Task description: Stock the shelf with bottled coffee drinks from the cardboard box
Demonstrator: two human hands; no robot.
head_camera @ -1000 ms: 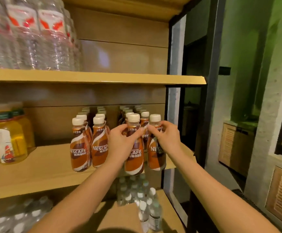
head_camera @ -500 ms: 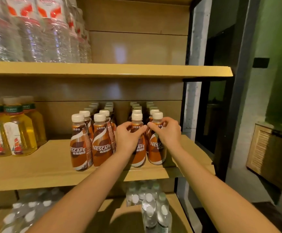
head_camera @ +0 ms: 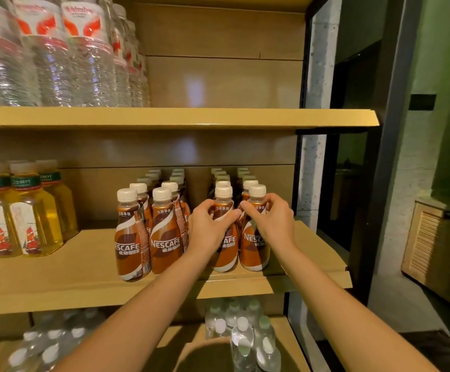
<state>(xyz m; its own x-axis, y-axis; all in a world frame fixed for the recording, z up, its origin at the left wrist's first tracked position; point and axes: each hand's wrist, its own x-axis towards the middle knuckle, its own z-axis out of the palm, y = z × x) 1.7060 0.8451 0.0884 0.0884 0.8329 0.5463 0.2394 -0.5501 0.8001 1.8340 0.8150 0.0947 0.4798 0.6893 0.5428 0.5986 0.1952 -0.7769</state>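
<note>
While both bottles already stand on the middle shelf [head_camera: 57, 277], we have not released either. Our left hand [head_camera: 207, 234] curls its fingers [head_camera: 230, 214] round the shoulder of the left-held Nescafé bottle [head_camera: 226, 255]. Our right hand [head_camera: 272, 224] wraps its fingers [head_camera: 250, 210] round the neck of the right-held Nescafé bottle [head_camera: 254, 251], which stands just beside the first, near the shelf's right end.

We judge the stocking well along. Four rows of coffee bottles [head_camera: 164, 232] run from near to far, and the two we hold head the right-hand pair of rows. Bare board remains to the left, between the coffee and the yellow tea bottles [head_camera: 30, 218]. The cardboard box is out of view, so we cannot tell how many bottles are left to shelve. What remains here, we think, is to let go and fetch more.

A second ago the pair hung at the shelf's near lip, with their bases below the board. Half a second ago they were down. Now they stand upright a little farther in than the left rows' front bottles, and our grips are unchanged.
</note>
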